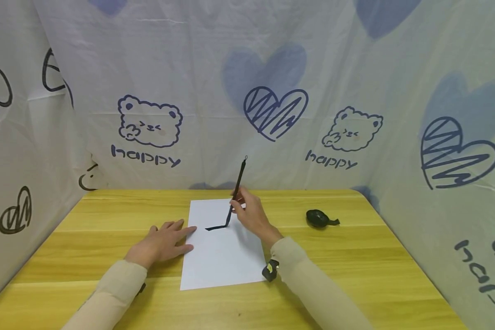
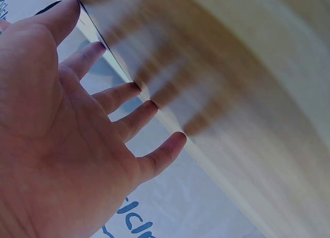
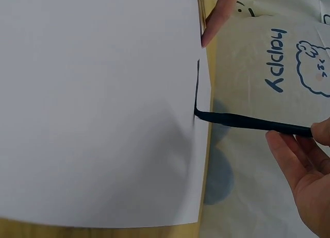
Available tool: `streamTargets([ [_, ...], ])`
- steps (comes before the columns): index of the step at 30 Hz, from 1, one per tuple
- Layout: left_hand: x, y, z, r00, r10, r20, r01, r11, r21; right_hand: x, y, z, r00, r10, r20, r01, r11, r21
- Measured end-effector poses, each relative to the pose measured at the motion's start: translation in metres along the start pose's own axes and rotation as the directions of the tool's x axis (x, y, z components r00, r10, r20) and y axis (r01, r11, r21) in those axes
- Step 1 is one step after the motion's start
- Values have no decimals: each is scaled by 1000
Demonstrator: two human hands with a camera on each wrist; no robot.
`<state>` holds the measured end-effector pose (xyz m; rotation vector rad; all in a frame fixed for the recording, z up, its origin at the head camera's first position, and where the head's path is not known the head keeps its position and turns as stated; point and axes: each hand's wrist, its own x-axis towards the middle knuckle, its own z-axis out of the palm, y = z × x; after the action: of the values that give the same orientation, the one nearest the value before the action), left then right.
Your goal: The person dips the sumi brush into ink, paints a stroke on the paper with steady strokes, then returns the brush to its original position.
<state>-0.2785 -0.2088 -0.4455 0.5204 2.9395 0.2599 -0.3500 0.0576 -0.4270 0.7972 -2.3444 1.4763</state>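
From where I stand, the paper (image 1: 220, 263) is nearest, lying flat on the counter (image 1: 354, 266). At its left edge the left hand (image 1: 161, 243) rests with nothing in its grasp, fingers spread, the thumb and forefinger reaching onto the sheet. That seems enough to steady it; light, even pressure would keep it from skidding or creasing.

A little farther up, a short black stroke (image 1: 216, 228) runs across the sheet. At its right end the brush (image 1: 239, 181) touches the paper, its tip bent over. The right hand (image 1: 251, 213) pinches the handle, which leans slightly, top to the right. I'd judge the line wants an even pace and constant pressure, the arm leading rather than the fingers; pressing harder could splay the hairs and thicken it. The sleeve should stay off the wet ink.

Off to the right sits a rounded black thing (image 1: 317, 219), well apart; beyond hangs the printed cloth (image 1: 206, 59).
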Motion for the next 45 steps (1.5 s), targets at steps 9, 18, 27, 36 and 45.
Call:
streamTargets([
  [9,-1,1,-1,1000,0,1,0,1000,0,0,1,-2,1000,-4,-4,3,1000,-6],
  [18,-2,1,-1,1000,0,2,0,1000,-3,0,4,-5,1000,-6,-1,6,1000,-17],
  [27,-1,0,0,1000,1,2,-1,1000,-2,0,3,-8,1000,-10,-4,10,1000,-28],
  [36,1,-2,2,1000,-4,2,4,1000,-9,0,4,-11,1000,-3,-9,2,1000,-23],
  [45,1,-1,2,1000,-7,2,7,1000,-15,0,6,-14,1000,-3,-17,2,999,-47],
])
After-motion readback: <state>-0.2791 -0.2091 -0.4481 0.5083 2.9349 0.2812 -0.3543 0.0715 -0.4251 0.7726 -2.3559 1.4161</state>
